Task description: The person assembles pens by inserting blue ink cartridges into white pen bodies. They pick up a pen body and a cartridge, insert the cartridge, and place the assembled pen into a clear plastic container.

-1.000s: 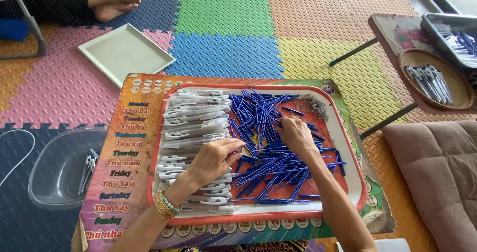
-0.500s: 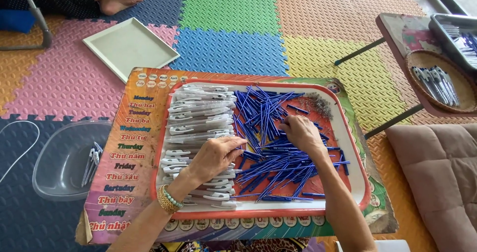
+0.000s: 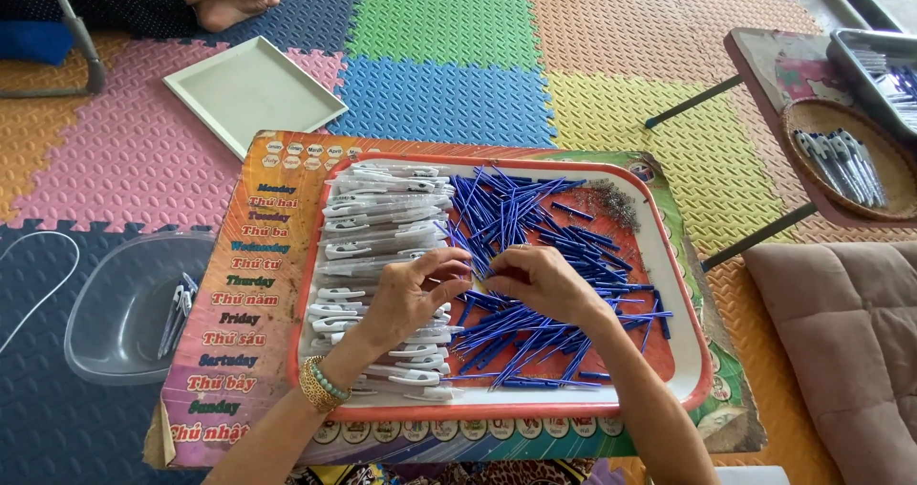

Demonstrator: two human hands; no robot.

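Head view: the left hand (image 3: 413,292) and right hand (image 3: 543,280) meet over the middle of a red-rimmed tray (image 3: 690,370), fingertips pinched nearly shut around what seems to be one thin blue pen refill (image 3: 475,273) (largely hidden between the fingers). Loose blue refills (image 3: 535,327) cover the tray's right half; white pen barrels (image 3: 382,219) lie stacked on its left. The refills look light, stiff and slippery, best pinched mid-length.

Two hands work over one red-rimmed tray (image 3: 690,389). On it lie dozens of blue pen tubes (image 3: 535,256), too many to count, and some twenty-odd white pen caps (image 3: 382,227). Nearby: one empty white tray (image 3: 250,88), one clear tub (image 3: 115,313), one wicker basket (image 3: 812,122).
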